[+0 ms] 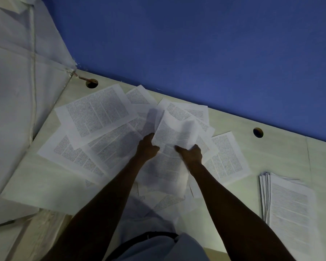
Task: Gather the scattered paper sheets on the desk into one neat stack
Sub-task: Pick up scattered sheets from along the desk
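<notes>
Both hands work at the middle of the pale desk (282,157), against the blue wall (196,44); the left hand (147,148) pinches the near-left edge of a small bundle of sheets (174,134), and the right hand (191,154) holds the bundle's right side, thumb on top; each grip is closed on paper, not open. The bundle curls upward between them, probably because it is lifted clear so that more sheets can be slid under or squared against it. Around it the scattered sheets (96,112) fan outward, overlapping at odd angles; several lie to the left, one to the right (227,157), and some hang over the near edge of the desk. A separate stack (288,202), fairly even, rests well apart at the right; it looks like the place where gathered paper is meant to go. Judged from this, the gathering is partly done; most loose sheets remain to be collected.
</notes>
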The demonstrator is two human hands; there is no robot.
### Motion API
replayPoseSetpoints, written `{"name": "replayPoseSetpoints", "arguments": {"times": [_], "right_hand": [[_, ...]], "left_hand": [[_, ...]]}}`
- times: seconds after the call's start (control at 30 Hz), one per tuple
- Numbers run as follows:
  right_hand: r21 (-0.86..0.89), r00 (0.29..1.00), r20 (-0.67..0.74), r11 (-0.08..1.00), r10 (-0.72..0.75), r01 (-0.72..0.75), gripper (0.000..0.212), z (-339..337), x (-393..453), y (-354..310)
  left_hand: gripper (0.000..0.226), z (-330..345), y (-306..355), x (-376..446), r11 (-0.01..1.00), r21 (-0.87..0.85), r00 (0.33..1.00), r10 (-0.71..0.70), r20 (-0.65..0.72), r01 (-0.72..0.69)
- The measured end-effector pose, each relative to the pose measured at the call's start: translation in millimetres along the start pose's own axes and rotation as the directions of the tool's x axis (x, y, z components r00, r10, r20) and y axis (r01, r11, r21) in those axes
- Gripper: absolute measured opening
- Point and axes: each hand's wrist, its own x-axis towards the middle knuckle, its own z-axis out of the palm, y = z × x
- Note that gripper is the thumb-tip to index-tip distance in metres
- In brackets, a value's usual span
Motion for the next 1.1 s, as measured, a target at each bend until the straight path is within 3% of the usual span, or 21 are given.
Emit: {"name": "replayPoseSetpoints", "arguments": {"times": [0.13, 0.2, 0.27, 0.3, 0.37, 0.43, 0.57, 0.63, 0.73, 0.8, 0.93, 1.03, 1.1], "right_hand": [[0.137, 0.998, -0.058, 0.991, 0.002, 0.006, 0.056, -8.9, -2.1, 9.7], [0.104, 0.968, -0.232, 0.992, 0.092, -0.069, 0.046, -8.2, -12.8, 10.8], [0.003, 0.923, -0.315, 0.973, 0.222, -0.233, 0.053, -3.4, -21.4, 17.4], [-0.039, 0.931, -0.25, 0.958, 0.265, -0.283, 0.061, 0.0, -24.4, 18.4], [-0.017, 0.931, -0.146, 0.94, 0.335, -0.341, 0.078, 8.8, -20.0, 16.8], [0.075, 0.865, -0.23, 0.894, 0.447, -0.442, 0.083, 7.4, -13.9, 3.6], [0.483, 0.805, -0.165, 0.758, 0.57, -0.438, 0.107, -2.6, -5.7, -8.7], [0.501, 0.859, -0.095, 0.769, 0.504, -0.396, 0.095, -11.0, -8.1, 8.8], [0.511, 0.934, -0.125, 0.828, 0.335, -0.229, 0.054, -10.8, -7.0, 28.5], [0.57, 0.955, -0.138, 0.81, 0.262, -0.14, 0.048, -5.4, -16.3, 25.3], [0.56, 0.973, -0.182, 0.828, 0.139, -0.014, 0.034, 9.0, -30.3, 18.6], [0.527, 0.982, -0.168, 0.85, 0.082, 0.02, 0.037, 8.6, -25.1, 18.2], [0.503, 0.99, -0.119, 0.864, 0.073, -0.003, 0.036, 3.9, -20.5, 15.4]], "left_hand": [[0.056, -13.4, -1.7, 9.3, 0.996, 0.089, 0.998, 0.015, 0.053, -0.02], [0.055, -11.0, 5.2, 16.6, 0.971, 0.225, 0.997, 0.076, 0.004, -0.075], [0.05, 0.3, 18.4, 22.0, 0.888, 0.434, 0.987, 0.164, 0.004, -0.149], [0.053, 8.2, 25.3, 23.3, 0.824, 0.539, 0.983, 0.182, 0.036, -0.172], [0.065, 24.3, 36.1, 24.9, 0.705, 0.682, 0.98, 0.173, 0.097, -0.192], [0.075, 37.7, 41.7, 26.8, 0.663, 0.715, 0.976, 0.161, 0.149, -0.219], [0.097, 49.7, 44.6, 32.7, 0.867, 0.453, 0.965, 0.105, 0.238, -0.206], [0.099, 47.3, 43.2, 33.6, 0.932, 0.325, 0.973, 0.097, 0.211, -0.164], [0.077, 32.3, 36.7, 37.0, 0.94, 0.311, 0.978, 0.087, 0.192, -0.145], [0.062, 15.2, 37.3, 40.1, 0.932, 0.337, 0.985, 0.091, 0.146, -0.136], [0.061, -12.9, 42.5, 45.3, 0.957, 0.284, 0.991, 0.029, 0.132, -0.065], [0.068, -25.5, 34.1, 35.3, 0.998, 0.0, 0.984, -0.066, 0.166, 0.067], [0.068, -30.9, 23.2, 22.5, 0.972, -0.196, 0.982, -0.098, 0.161, 0.129]]}}
